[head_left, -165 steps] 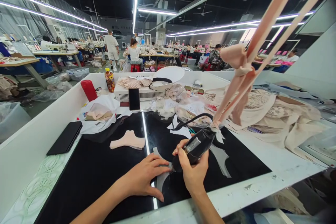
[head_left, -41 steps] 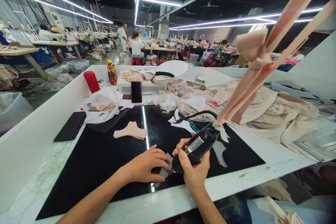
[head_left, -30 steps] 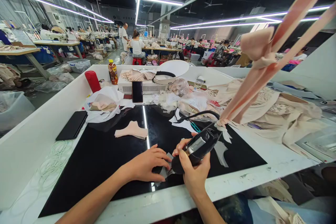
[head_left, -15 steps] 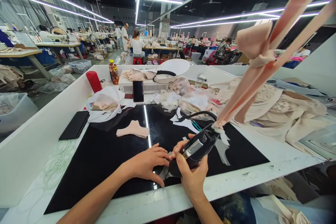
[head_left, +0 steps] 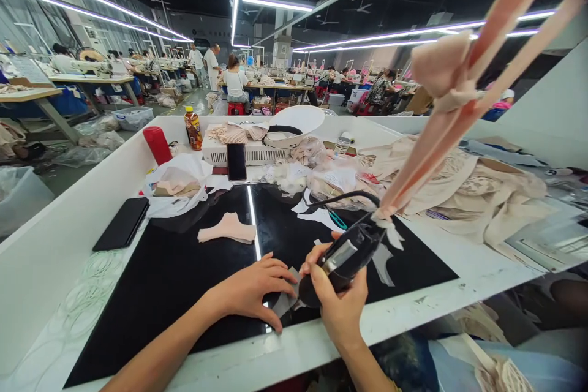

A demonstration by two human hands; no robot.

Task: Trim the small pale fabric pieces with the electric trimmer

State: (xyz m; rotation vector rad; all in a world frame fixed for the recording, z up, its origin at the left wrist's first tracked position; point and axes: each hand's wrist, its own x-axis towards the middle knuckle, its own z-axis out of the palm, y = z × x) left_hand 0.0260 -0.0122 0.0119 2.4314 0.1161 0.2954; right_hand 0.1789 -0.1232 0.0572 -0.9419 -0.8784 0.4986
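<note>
My right hand point(head_left: 342, 306) is wrapped round a black corded hand tool point(head_left: 340, 260), thumb over its top. A knotted strip of peach fabric point(head_left: 422, 165) runs from the tool up out of view at the upper right. Its lower end is close to the black tabletop panel point(head_left: 160, 294); my fingers hide part of it. My left hand point(head_left: 257, 288) rests on the panel with fingers spread, thumb apart, around a small grey translucent piece point(head_left: 285, 301) just left of the tool. What the fingertips press on is partly covered. A pale pink fabric piece point(head_left: 227, 228) lies farther back.
White walls point(head_left: 78, 196) border the table. A phone point(head_left: 236, 161) leans against a white box point(head_left: 215, 152). Bags of cut fabric point(head_left: 174, 180), a bottle point(head_left: 193, 128), a black case point(head_left: 120, 225) and heaped beige fabric point(head_left: 482, 177) surround the panel. White pattern pieces point(head_left: 316, 214) lie beyond the tool.
The view has shifted slightly, so the table items appear a little farther left. The tool sits slightly farther from my left fingers, and more of the grey piece shows.
</note>
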